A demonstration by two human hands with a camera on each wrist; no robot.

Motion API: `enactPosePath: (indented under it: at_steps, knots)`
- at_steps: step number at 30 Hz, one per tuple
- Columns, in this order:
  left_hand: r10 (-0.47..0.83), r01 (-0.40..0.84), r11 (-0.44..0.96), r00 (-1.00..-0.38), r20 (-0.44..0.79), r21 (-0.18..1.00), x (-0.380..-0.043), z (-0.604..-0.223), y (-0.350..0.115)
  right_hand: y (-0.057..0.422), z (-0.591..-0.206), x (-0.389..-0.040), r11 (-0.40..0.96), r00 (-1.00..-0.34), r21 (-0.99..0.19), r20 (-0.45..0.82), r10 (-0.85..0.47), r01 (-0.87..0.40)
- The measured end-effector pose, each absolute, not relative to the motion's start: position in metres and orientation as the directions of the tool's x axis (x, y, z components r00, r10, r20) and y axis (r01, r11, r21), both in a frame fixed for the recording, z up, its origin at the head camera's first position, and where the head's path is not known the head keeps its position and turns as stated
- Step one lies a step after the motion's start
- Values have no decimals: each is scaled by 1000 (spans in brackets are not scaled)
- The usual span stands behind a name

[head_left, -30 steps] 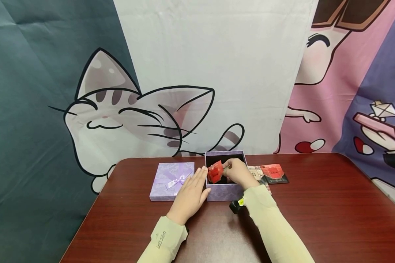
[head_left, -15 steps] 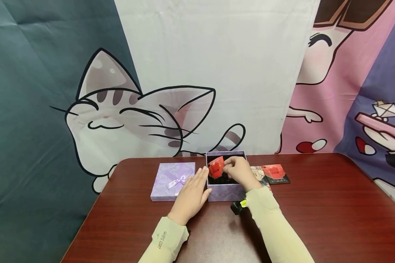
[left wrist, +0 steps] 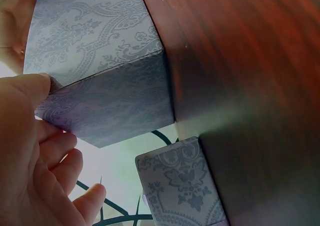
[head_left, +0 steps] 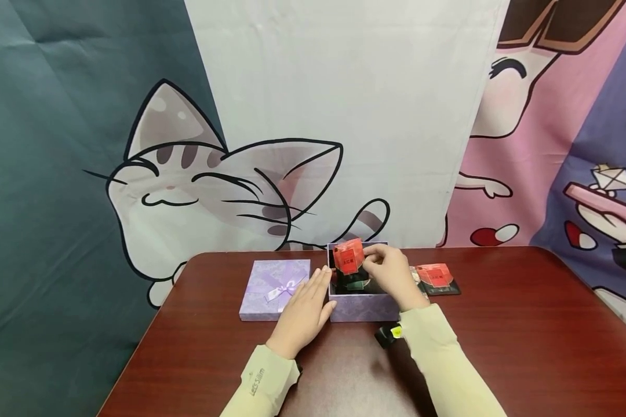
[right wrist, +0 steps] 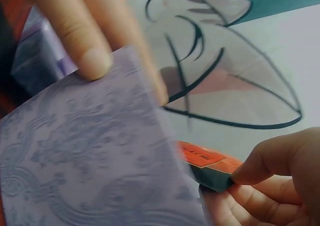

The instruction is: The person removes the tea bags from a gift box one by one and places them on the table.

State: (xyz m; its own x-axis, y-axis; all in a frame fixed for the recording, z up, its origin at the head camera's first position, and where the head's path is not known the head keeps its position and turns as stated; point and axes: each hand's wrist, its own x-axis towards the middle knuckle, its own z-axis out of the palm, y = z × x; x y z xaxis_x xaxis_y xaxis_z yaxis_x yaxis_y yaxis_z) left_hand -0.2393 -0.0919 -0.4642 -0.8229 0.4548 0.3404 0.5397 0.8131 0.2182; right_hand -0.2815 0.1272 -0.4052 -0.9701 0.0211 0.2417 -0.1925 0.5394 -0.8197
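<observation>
In the head view my right hand pinches a red and dark packet by its edge, over the opening of a lilac patterned box. The right wrist view shows thumb and fingertips on the dark end of that packet, while the box wall hides part of it. A dark area with a green patch shows beneath the packet inside the box. My left hand lies along the box's left side with straight fingers. Its thumb touches the front corner of the box in the left wrist view.
A lilac lid with a ribbon bow lies left of the box. Another red and black packet lies to the right, partly over a patterned item beside my right hand. All stand near the far edge of the brown table.
My right hand has risen and shifted slightly right, lifting the red packet higher out of the box opening. My left hand stays against the box.
</observation>
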Motion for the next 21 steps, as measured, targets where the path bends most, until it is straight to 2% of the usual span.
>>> enactPosePath:
  at_steps: [6,14,21]
  knots:
    - [456,539,814,-824,336,218,-241,-465,-92,148,-387,-265,459,-972,-864,236,10,-205]
    - [464,546,807,-823,329,227,-241,-464,-91,189,-378,-244,392,-987,-908,162,4,-147]
    - [461,546,806,-821,337,229,-240,-464,-91,224,-379,-240,263,-994,-961,64,-89,-85]
